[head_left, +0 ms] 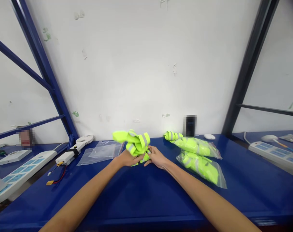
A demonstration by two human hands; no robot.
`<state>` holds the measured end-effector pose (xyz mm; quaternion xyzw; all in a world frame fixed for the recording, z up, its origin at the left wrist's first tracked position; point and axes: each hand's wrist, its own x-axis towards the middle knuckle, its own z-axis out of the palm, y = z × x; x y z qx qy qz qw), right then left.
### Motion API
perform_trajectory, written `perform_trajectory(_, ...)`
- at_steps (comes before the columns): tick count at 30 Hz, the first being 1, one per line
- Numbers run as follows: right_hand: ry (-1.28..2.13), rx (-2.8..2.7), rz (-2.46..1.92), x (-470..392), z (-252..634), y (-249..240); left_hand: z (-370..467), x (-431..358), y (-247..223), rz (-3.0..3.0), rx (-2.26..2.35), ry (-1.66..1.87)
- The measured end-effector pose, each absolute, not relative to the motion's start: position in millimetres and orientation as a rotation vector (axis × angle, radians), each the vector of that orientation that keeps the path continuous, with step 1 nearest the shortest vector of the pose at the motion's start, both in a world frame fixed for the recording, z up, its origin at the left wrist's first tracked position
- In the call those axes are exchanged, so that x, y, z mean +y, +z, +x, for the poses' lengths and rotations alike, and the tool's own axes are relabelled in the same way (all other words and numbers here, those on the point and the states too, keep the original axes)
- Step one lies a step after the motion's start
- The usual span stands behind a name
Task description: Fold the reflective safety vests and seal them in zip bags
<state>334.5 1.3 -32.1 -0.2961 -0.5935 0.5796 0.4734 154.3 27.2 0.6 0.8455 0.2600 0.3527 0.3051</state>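
Centrally, above the blue table point(136, 199): one bundle of yellow-green reflective fabric point(138, 143), loosely gathered. Left hand point(127, 158): fingers curled around the bundle's lower left. Right hand point(157, 157): thumb and fingers gripping its lower right edge. On the table's right half: two clear bags point(201, 167) packed with like fabric, one behind the other; at its back, one rolled fabric piece point(172, 136), touching the rear bag. On the table's left half: flat clear bags point(104, 151), white fan point(84, 139), white device with cables point(66, 157).
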Motion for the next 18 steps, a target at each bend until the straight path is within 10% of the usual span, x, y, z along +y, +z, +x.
perform_trajectory(18,1.121,-1.639,-0.669,-5.2,333.9,-34.0,153.1,34.4,7.3,1.890,0.634,0.578)
